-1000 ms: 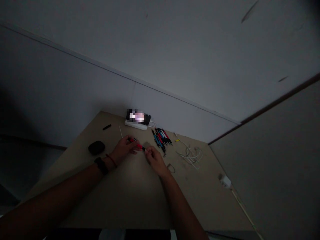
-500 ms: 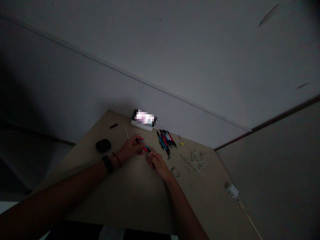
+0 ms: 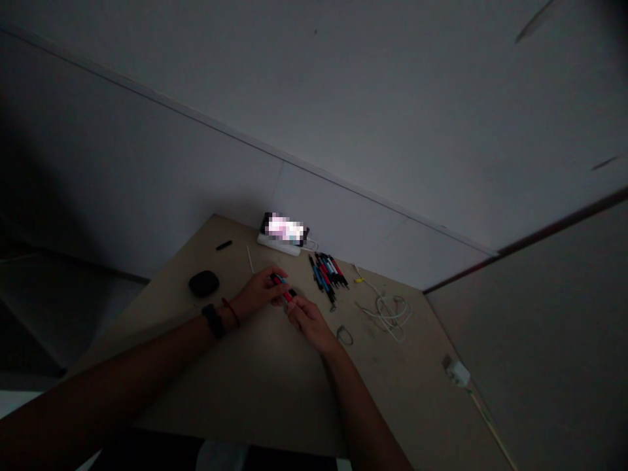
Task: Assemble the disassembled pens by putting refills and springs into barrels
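Pens [image 3: 288, 297], red, blue and black parts showing, sat between my two hands over the middle of the table [image 3: 275, 386], well in front of the phone [image 3: 285, 229]. Exact count unclear, too dim and small; looked like more than one. Left hand [image 3: 266, 288]: thumb and fingers clamped on the upper left stretch. Right hand [image 3: 305, 318]: fingertips pinched on the lower right end, contact partly hidden. Barrels slanted down to the right.

Handling, my guess: light, stiff plastic, hardly any load on the wrists. Probably smooth, so liable to slip or roll under a loose pinch. Not very fragile, though thin tips might snap if bent. Best grip: mid-barrel, thumb opposite two fingers, off the tips, other hand steadying the end. Similar ones lay in the pile of pens [image 3: 328, 271], beyond my right hand, near the white cable [image 3: 387, 311].
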A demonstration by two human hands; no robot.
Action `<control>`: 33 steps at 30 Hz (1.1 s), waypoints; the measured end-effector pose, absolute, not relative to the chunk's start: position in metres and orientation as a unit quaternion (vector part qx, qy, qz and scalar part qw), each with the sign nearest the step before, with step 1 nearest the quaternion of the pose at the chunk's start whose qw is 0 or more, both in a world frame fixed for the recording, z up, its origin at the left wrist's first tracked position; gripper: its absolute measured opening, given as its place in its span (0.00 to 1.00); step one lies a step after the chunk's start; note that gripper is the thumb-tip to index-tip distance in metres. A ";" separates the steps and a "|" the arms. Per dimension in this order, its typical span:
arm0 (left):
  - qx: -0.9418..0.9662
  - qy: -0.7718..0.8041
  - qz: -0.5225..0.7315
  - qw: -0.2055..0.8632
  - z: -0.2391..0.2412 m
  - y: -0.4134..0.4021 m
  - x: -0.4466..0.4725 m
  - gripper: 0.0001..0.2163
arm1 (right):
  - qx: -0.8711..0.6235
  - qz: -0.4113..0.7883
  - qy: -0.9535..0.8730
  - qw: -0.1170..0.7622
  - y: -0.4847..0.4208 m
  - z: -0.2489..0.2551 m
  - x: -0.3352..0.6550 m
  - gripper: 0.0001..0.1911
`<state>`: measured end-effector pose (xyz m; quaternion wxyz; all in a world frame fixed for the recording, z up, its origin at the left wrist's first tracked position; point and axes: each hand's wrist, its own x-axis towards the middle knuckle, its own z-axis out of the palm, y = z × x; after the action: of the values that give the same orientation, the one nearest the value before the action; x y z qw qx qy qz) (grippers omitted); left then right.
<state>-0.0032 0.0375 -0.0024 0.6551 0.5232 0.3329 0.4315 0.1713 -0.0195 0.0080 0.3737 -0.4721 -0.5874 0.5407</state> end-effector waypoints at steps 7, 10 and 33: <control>0.525 0.339 0.436 0.648 -0.001 0.038 -0.002 0.20 | -0.485 0.554 -0.550 0.394 -0.018 0.004 0.172 0.22; 0.528 0.344 0.437 0.642 -0.001 0.038 -0.002 0.21 | -0.491 0.546 -0.535 0.418 -0.017 0.005 0.173 0.20; 0.537 0.339 0.434 0.639 0.002 0.035 -0.003 0.20 | -0.506 0.498 -0.560 0.428 -0.018 0.005 0.170 0.25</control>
<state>-0.0030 0.0354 0.0020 0.6392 0.5366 0.3386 0.4345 0.1701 -0.0175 0.0046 0.4281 -0.5057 -0.5598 0.4977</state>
